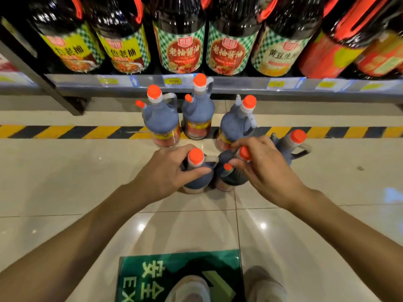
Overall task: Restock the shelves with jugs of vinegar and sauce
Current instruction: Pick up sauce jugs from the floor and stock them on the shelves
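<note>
the left hand curls around the neck of a dark jug on the floor, while the right hand pinches a neighbouring jug's orange cap below the stocked shelf.

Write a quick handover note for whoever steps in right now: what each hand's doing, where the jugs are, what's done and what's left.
Left hand: gripping the neck of the near-left jug on the floor.
Right hand: fingers curled round the top of the near-right jug.
Both jugs look to be standing on the tiles, not yet lifted.
Four other jugs stand on the floor: back-left, back-middle, back-right, far-right.
Shelf above holds a full-looking front row of big bottles.
Done: none of these six shelved.
Left: shelve all six.
</note>
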